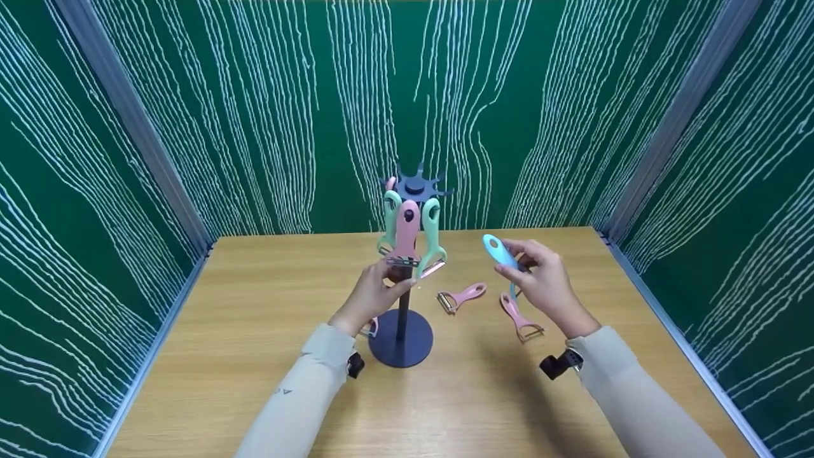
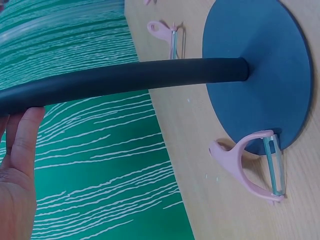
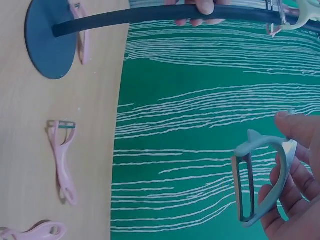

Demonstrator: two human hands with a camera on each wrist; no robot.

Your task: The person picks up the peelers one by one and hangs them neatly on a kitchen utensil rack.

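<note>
My left hand (image 1: 375,292) grips the pole (image 2: 125,80) of a dark stand, just below the hanging peelers; its thumb and fingers lie on either side of the pole. From the stand's notched top (image 1: 414,184) hang a pink peeler (image 1: 407,229), two green peelers and, behind them, another pink one. To the right of the stand, my right hand (image 1: 540,273) pinches a blue peeler (image 1: 500,252) in the air, the holed handle end up. Its blade (image 3: 243,187) points down below the fingers.
On the wooden table (image 1: 267,381) lie a pink peeler (image 1: 469,292) right of the stand and another pink peeler (image 1: 521,318) under the right hand. A third pink peeler (image 2: 235,160) lies against the round base (image 1: 400,350). Green patterned walls (image 1: 254,127) enclose the table's back and sides.
</note>
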